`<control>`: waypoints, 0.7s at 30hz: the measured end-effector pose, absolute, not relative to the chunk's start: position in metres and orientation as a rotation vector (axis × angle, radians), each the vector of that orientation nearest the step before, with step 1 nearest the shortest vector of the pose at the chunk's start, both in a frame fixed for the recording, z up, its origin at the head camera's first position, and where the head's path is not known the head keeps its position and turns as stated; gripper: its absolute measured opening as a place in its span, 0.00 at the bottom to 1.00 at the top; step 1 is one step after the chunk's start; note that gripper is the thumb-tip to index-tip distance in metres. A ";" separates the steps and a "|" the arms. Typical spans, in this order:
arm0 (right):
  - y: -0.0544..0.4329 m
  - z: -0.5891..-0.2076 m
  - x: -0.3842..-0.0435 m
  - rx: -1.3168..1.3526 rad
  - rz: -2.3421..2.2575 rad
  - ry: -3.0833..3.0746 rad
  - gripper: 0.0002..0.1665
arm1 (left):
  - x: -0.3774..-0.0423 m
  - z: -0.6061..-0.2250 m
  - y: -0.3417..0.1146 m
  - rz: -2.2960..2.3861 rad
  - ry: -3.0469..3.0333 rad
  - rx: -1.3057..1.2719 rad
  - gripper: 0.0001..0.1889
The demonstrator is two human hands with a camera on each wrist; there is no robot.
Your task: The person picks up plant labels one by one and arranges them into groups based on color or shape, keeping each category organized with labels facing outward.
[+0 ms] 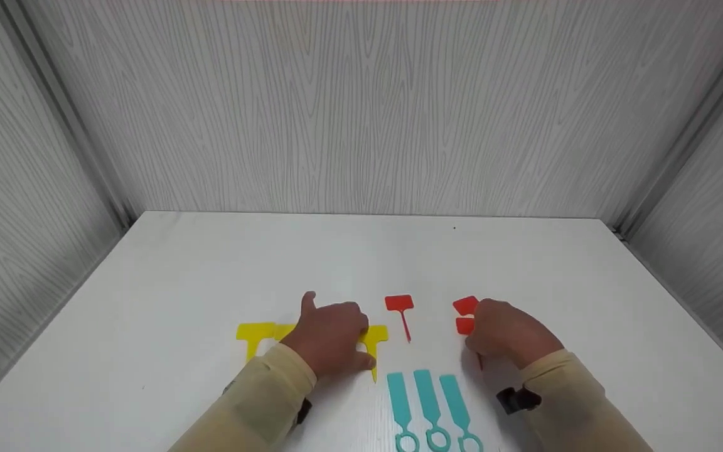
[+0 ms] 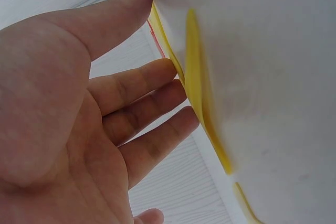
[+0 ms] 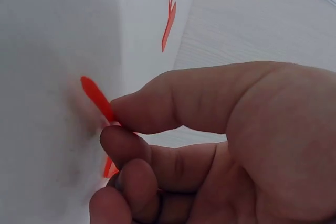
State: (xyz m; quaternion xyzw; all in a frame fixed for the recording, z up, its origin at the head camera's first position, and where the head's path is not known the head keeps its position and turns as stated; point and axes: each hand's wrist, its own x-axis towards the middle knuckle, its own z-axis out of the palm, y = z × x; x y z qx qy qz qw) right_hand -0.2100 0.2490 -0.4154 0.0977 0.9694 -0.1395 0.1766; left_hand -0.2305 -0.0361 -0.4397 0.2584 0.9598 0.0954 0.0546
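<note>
My left hand (image 1: 331,339) lies over a row of yellow T-shaped plant labels (image 1: 255,331), covering part of them. Its thumb and fingertips touch the rightmost yellow label (image 1: 374,337); the left wrist view shows the fingers nearly straight, beside another yellow label (image 2: 194,61). To the right, my right hand (image 1: 506,333) pinches a red plant label (image 3: 97,98) between thumb and index finger, low over the table. Two red heads (image 1: 464,325) show at its left side, one above the other. Between the hands lies a separate red label (image 1: 399,302), stem toward me.
Three teal strip labels (image 1: 425,389) with ring ends lie side by side nearer me, between the forearms. All rest on a white table (image 1: 223,263). Grey wood-grain panels (image 1: 361,113) enclose its back and sides.
</note>
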 end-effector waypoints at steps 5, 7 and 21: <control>0.250 -0.411 -0.210 0.244 -0.386 2.758 0.19 | -0.232 -0.443 -0.037 0.295 2.917 0.784 0.26; 0.249 -0.410 -0.210 0.234 -0.382 2.760 0.19 | -0.232 -0.442 -0.037 0.297 2.916 0.782 0.26; 0.228 -0.408 -0.222 0.176 -0.424 2.783 0.21 | -0.230 -0.440 -0.034 0.293 2.910 0.767 0.26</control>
